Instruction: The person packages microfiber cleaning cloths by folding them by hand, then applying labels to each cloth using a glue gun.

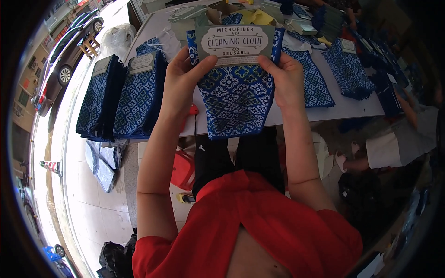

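Between my hands hangs a folded cleaning cloth [237,99], blue with a white and green floral pattern. A grey-green card label [236,41] sits across its top. My left hand [184,76] grips the left top corner, thumb pressed on the card. On the right, my right hand [285,78] pinches the other top corner the same way. The fingers behind the cloth are mostly hidden. The cloth is held up over the table's near edge, its lower end hanging above my lap.
Two stacks of labelled cloths, a left one [98,95] and a right one [139,95], stand on the white table [345,107] at left. More patterned cloths [315,81] lie at right. A yellow paper piece [256,17] is at the back. Another person's arm [408,109] shows at far right.
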The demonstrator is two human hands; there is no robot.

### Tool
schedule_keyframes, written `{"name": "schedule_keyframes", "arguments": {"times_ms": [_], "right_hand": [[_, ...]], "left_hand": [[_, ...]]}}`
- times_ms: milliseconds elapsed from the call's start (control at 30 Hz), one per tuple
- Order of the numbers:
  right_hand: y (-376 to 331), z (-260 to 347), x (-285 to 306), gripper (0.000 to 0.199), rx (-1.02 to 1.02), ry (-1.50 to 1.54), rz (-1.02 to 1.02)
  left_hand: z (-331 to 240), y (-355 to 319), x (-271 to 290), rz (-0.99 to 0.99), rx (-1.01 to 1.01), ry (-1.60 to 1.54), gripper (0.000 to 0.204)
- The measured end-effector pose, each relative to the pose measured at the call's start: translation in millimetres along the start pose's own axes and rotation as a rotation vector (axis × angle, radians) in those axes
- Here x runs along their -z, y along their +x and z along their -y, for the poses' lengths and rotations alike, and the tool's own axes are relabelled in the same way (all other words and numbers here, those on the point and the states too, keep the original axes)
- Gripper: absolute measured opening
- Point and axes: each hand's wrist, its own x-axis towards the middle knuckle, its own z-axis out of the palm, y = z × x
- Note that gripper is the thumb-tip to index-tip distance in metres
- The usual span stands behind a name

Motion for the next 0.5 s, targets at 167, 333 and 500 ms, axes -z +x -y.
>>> {"name": "schedule_keyframes", "arguments": {"times_ms": [167,333,500], "right_hand": [[-3.0,-2.0,-1.0,0.015,-0.032,0.006,0.039],[-6.0,-2.1,7.7,0.016,-0.036,-0.043,0.161],[-16.7,-5.8,8.7,0.014,-0.017,-0.065,0.076]], "left_hand": [[9.9,1.5,2.5,-0.019,-0.025,0.014,0.026],[9.1,0.9,3.7,-0.038,-0.020,0.055,0.025],[8.6,-14.2,-0.3,-0.089,-0.057,0.169,0.026]]}}
